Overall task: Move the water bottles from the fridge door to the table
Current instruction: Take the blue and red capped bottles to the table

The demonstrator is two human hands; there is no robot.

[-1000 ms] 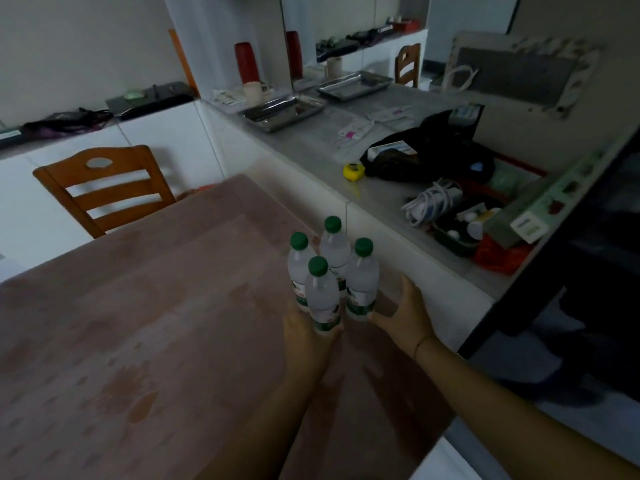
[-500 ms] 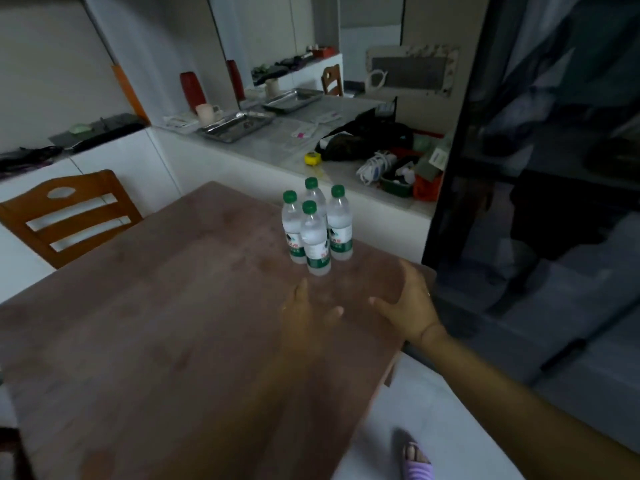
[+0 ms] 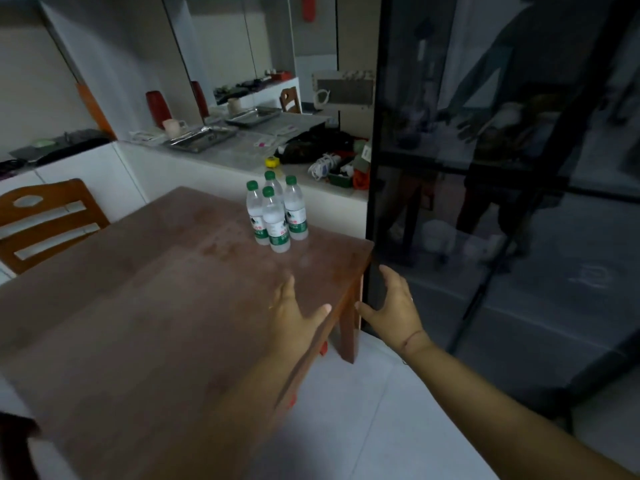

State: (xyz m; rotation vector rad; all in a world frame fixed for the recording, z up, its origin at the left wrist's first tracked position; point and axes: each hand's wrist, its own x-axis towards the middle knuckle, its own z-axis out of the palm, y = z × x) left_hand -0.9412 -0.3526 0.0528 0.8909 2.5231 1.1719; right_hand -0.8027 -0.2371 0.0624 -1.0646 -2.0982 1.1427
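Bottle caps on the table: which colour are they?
Green caps; the head view shows them best.

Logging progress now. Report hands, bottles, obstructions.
Left hand open over table edge. Right hand open at fridge door edge. Four bottles upright, clustered on table. Nothing in the way.

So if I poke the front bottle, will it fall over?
Probably quite easily: the front bottle is tall and narrow on a small base. If you push it backward, it would likely just bump into the three bottles standing close behind it. It looks full and misty, so it may feel heavy and a bit slippery.
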